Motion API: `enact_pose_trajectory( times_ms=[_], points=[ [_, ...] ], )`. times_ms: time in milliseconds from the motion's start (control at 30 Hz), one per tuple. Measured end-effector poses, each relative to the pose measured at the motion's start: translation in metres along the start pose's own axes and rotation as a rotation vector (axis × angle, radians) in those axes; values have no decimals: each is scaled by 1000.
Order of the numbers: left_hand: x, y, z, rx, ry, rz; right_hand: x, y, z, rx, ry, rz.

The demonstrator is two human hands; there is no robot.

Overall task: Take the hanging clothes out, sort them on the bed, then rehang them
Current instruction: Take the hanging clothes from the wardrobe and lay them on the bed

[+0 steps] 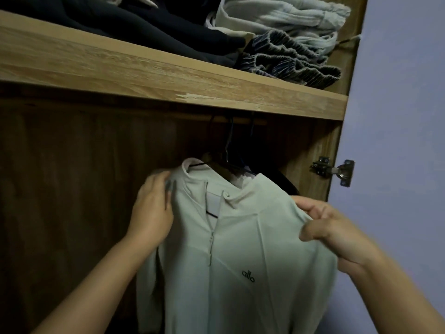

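Both hands are on the pale zip-neck top (240, 249): my right hand (330, 227) has its grip closed, thumb and curled fingers pinching a fold of cloth at the shoulder, while my left hand (154, 208) lies against the other shoulder with fingers mostly straight, pressing rather than clutching, as far as I can tell. That top hangs nearest me on a dark wire hanger (204, 163), inside the open wardrobe, and its sleeves drop out of view below.

Just behind its collar I count about three hanger hooks going up to the rail (240, 121), which is in shadow; a sliver of white cloth and a dark garment (287, 183) show behind the top, so I judge at least two more pieces hang there, though the dimness keeps me from an exact count. One door hinge (333, 169) sits on the side panel to the right.

My worry from here: pulling by the cloth alone could slide the top off its hanger, or drag the neighbouring hooks along since they crowd together. The hook itself is hard to see in this light, so I could fumble it.

Farthest up, the wooden shelf (168, 78) carries folded clothes in roughly three heaps: dark, ribbed patterned, and pale
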State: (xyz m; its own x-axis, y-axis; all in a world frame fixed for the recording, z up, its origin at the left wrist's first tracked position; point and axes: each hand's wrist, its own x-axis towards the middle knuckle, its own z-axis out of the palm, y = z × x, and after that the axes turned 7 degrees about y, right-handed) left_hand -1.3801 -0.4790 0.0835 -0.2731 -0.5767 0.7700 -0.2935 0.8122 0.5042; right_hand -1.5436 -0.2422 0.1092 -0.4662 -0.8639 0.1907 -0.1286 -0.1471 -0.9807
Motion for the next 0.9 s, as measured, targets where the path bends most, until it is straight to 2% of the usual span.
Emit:
enact_pose_trajectory(
  times_ms=[133, 300, 433, 500, 633, 767, 900],
  points=[
    [-17, 27, 15, 37, -22, 37, -56, -5, -31, 5, -1, 59],
    [-54, 66, 30, 55, -162, 227, -130, -7, -74, -55, 54, 121],
    [-98, 100, 42, -78, -201, 188, -184, -16, -104, -399, 131, 125],
    [-119, 122, 48, -77, -185, 226, -205, -16, -116, -643, 294, 86],
    [-148, 155, 69, -54, -280, 226, -237, -7, -130, -1086, 625, 56],
    [-159, 183, 87, -195, -338, 286, -276, 0, -129, -1203, 875, 60],
    [-167, 211, 98, -379, -449, 395, -321, 0, -112, -1353, 1092, 175]
  ],
)
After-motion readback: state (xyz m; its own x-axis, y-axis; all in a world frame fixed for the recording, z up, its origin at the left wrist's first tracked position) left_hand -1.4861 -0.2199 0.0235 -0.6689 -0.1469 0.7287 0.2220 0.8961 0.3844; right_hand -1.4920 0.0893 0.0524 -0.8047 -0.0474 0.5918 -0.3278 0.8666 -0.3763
